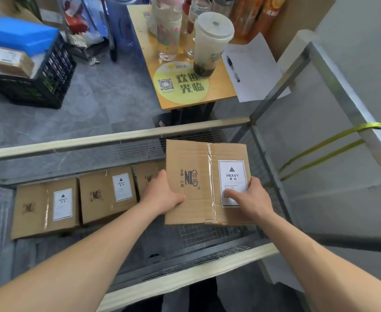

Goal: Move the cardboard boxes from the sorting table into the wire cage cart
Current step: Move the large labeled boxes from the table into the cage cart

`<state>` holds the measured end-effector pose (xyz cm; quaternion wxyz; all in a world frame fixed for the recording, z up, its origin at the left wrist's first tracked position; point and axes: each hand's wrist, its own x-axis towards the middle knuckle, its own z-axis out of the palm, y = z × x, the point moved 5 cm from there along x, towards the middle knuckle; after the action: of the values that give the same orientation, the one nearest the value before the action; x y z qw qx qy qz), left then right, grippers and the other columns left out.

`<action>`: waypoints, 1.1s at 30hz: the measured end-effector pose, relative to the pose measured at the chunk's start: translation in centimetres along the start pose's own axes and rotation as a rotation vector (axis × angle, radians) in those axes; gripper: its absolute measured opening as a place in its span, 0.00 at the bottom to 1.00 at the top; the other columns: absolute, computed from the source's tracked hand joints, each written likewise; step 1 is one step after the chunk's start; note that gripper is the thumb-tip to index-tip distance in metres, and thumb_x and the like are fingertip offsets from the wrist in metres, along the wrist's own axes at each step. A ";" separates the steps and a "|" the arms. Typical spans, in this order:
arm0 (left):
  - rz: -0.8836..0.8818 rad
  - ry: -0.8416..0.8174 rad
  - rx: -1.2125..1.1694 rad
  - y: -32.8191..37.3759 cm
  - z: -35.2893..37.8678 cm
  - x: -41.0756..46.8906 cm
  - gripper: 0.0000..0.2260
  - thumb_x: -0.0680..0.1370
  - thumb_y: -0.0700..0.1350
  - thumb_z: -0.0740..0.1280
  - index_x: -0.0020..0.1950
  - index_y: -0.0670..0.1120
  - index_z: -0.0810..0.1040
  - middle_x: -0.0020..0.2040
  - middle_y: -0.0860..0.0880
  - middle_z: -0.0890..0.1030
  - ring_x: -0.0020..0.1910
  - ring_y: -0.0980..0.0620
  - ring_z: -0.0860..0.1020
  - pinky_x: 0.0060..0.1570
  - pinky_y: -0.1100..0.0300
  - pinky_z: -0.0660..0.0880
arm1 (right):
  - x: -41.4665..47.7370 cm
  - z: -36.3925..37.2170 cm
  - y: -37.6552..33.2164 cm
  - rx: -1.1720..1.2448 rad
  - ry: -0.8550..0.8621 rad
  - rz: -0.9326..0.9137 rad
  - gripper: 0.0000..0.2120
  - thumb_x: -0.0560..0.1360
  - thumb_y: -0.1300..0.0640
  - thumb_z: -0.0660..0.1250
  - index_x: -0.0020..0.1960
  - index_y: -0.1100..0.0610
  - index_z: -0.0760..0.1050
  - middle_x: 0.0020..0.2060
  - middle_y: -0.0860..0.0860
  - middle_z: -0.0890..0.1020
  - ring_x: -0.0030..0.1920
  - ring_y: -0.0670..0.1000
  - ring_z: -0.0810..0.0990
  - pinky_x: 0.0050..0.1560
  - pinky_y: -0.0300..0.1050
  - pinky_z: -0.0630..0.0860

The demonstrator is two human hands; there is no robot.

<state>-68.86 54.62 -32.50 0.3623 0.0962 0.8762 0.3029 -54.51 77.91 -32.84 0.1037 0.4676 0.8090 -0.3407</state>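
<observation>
- Cardboard box (198, 176) hangs over the right end of the wire cage cart (117, 138), not set down yet.
- Left grip (162, 197) and right grip (250, 199) both clamp its near edge, thumbs on top.
- It's marked HEAVY, so it could slip and land crooked on the neighbour box (147, 179).

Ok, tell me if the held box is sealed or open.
Sealed. The box has its flaps closed flat, with clear tape running down the seam.

Even, soft daylight; wide-angle edge bending; blurred blue crate (27, 64) top left.
</observation>
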 end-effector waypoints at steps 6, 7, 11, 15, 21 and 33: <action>-0.091 -0.027 -0.020 -1.2 5.7 4.8 0.29 0.70 0.47 0.78 0.66 0.49 0.68 0.58 0.50 0.79 0.52 0.52 0.77 0.42 0.61 0.73 | 6.3 2.5 3.7 -0.028 -0.051 0.008 0.32 0.63 0.37 0.74 0.58 0.48 0.63 0.49 0.43 0.75 0.48 0.50 0.77 0.39 0.45 0.71; -0.106 -0.025 -0.016 -1.4 6.7 5.7 0.30 0.70 0.47 0.78 0.67 0.49 0.68 0.58 0.50 0.78 0.53 0.51 0.78 0.45 0.59 0.75 | 7.5 3.0 4.4 -0.033 -0.052 0.006 0.32 0.63 0.38 0.75 0.58 0.47 0.64 0.49 0.43 0.75 0.48 0.50 0.77 0.41 0.47 0.73; -0.150 -0.047 -0.029 -2.0 10.6 9.4 0.33 0.70 0.48 0.78 0.70 0.48 0.66 0.60 0.48 0.77 0.56 0.48 0.78 0.55 0.54 0.78 | 12.2 4.8 7.0 -0.039 -0.062 0.029 0.29 0.65 0.39 0.75 0.59 0.47 0.65 0.49 0.42 0.76 0.48 0.51 0.78 0.48 0.50 0.76; -0.160 -0.063 -0.048 -2.3 14.2 13.5 0.32 0.71 0.45 0.77 0.71 0.46 0.66 0.61 0.47 0.77 0.56 0.49 0.78 0.56 0.54 0.77 | 16.5 6.5 9.3 -0.051 -0.040 0.066 0.30 0.66 0.40 0.76 0.61 0.50 0.67 0.53 0.48 0.79 0.49 0.52 0.78 0.50 0.51 0.77; -0.236 -0.070 -0.057 -3.5 18.8 18.7 0.37 0.73 0.44 0.75 0.77 0.45 0.59 0.67 0.44 0.74 0.60 0.45 0.77 0.59 0.52 0.78 | 22.4 8.9 11.0 -0.072 -0.018 0.054 0.39 0.67 0.44 0.75 0.71 0.58 0.64 0.60 0.57 0.78 0.57 0.60 0.79 0.56 0.59 0.78; -0.243 -0.081 -0.098 -5.3 24.3 25.4 0.38 0.73 0.40 0.74 0.78 0.47 0.58 0.67 0.44 0.74 0.59 0.45 0.78 0.58 0.53 0.78 | 29.6 12.5 14.3 -0.106 0.042 0.050 0.34 0.69 0.46 0.75 0.69 0.55 0.64 0.56 0.54 0.78 0.52 0.58 0.79 0.48 0.53 0.78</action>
<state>-70.01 71.40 -63.78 0.4357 -0.0163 0.8501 0.2953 -60.57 94.80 -63.06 0.1199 0.4886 0.8160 -0.2848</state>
